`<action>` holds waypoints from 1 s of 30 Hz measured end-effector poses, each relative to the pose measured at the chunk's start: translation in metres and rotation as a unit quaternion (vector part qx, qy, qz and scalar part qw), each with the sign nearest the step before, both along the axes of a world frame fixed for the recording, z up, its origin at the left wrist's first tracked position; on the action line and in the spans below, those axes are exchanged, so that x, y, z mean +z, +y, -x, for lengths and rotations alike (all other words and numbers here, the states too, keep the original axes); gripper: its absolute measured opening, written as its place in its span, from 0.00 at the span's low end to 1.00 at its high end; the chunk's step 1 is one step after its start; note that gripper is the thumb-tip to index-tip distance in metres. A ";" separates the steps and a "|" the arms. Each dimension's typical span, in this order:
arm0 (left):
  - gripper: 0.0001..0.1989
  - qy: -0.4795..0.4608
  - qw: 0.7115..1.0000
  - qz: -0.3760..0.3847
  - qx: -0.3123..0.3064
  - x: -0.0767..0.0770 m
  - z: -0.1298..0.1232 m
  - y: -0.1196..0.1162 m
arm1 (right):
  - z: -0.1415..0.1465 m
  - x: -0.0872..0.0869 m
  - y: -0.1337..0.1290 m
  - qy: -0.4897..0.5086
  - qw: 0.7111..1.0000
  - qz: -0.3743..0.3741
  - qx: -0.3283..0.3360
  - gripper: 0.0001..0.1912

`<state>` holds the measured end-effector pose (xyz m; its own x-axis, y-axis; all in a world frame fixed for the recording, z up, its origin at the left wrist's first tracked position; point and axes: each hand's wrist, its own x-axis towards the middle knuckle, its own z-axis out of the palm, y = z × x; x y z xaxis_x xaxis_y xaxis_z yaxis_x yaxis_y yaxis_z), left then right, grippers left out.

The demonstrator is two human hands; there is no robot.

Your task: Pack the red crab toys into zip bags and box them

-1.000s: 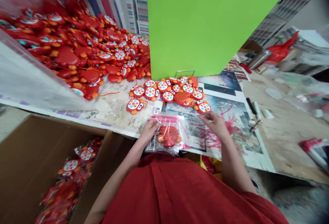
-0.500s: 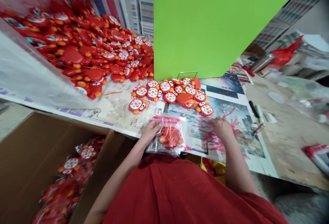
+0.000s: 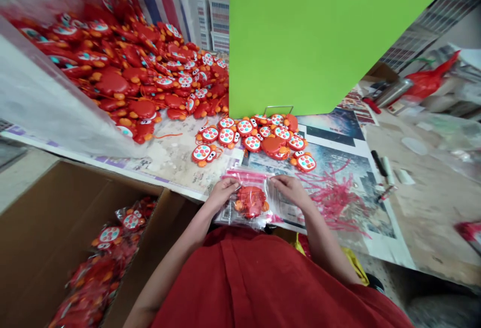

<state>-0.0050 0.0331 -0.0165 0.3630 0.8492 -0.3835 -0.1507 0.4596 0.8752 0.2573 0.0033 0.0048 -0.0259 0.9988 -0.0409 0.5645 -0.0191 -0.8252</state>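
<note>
A clear zip bag (image 3: 246, 175) with a pink seal strip lies at the table's front edge. Inside it is a red crab-shaped toy (image 3: 252, 201), its plain red back up and orange claws at the sides. My left hand (image 3: 224, 190) pinches the bag's upper left side. At the upper right side, my right hand (image 3: 290, 189) has its fingers closed on the bag's edge. Beyond the bag, several crab toys (image 3: 226, 136) with dotted white faces lie in a loose group.
A large heap of crab toys (image 3: 143, 74) spills from a sack at the left. Below it stands a cardboard box (image 3: 33, 202) with bagged toys. A green panel (image 3: 300, 42) rises behind the table. Pink strips (image 3: 334, 197) and a black marker (image 3: 379, 163) lie to the right.
My right hand has moved left from the pink strips to the bag's right edge and closed on it. My left hand still holds the bag.
</note>
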 end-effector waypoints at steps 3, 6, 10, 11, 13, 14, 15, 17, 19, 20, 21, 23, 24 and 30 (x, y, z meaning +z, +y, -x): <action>0.21 -0.002 1.000 0.002 -0.001 -0.002 0.001 0.000 | 0.026 -0.019 0.007 0.109 0.994 0.023 0.010 0.15; 0.22 -0.009 1.000 -0.001 0.002 -0.004 0.003 0.001 | 0.033 -0.026 0.010 0.181 0.983 0.035 0.001 0.13; 0.26 -0.018 1.000 0.023 0.001 -0.006 0.005 0.004 | 0.025 -0.022 0.009 0.237 0.969 0.057 -0.027 0.12; 0.27 -0.022 0.999 0.032 -0.002 -0.005 0.005 0.004 | 0.023 -0.020 0.008 0.256 0.964 0.061 -0.035 0.12; 0.27 -0.034 0.999 0.040 -0.004 -0.005 0.006 0.005 | 0.020 -0.017 0.005 0.292 0.953 0.071 -0.050 0.12; 0.25 -0.039 0.998 0.041 -0.005 -0.004 0.005 0.004 | 0.020 -0.016 0.004 0.304 0.948 0.077 -0.057 0.13; 0.23 -0.041 0.998 0.040 -0.004 -0.003 0.005 0.004 | 0.020 -0.015 0.003 0.311 0.945 0.083 -0.063 0.13; 0.17 -0.038 0.999 0.037 0.001 -0.001 0.005 0.003 | 0.021 -0.016 0.002 0.312 0.943 0.094 -0.073 0.11; 0.12 -0.034 0.999 0.036 0.007 0.002 0.005 0.002 | 0.022 -0.017 0.003 0.309 0.943 0.096 -0.083 0.07; 0.10 -0.035 0.999 0.037 0.010 0.003 0.005 0.002 | 0.023 -0.019 0.004 0.308 0.943 0.094 -0.088 0.06; 0.10 -0.039 0.998 0.038 0.011 0.004 0.006 0.002 | 0.023 -0.020 0.005 0.307 0.943 0.092 -0.089 0.05; 0.11 -0.056 0.998 0.038 0.008 0.006 0.007 0.002 | 0.025 -0.023 0.007 0.306 0.943 0.091 -0.088 0.04; 0.12 -0.067 0.997 0.037 0.006 0.006 0.008 0.002 | 0.025 -0.024 0.008 0.305 0.944 0.092 -0.087 0.05; 0.19 -0.058 0.998 0.015 0.014 0.004 0.004 -0.001 | 0.025 -0.029 0.008 0.243 0.965 0.073 -0.070 0.11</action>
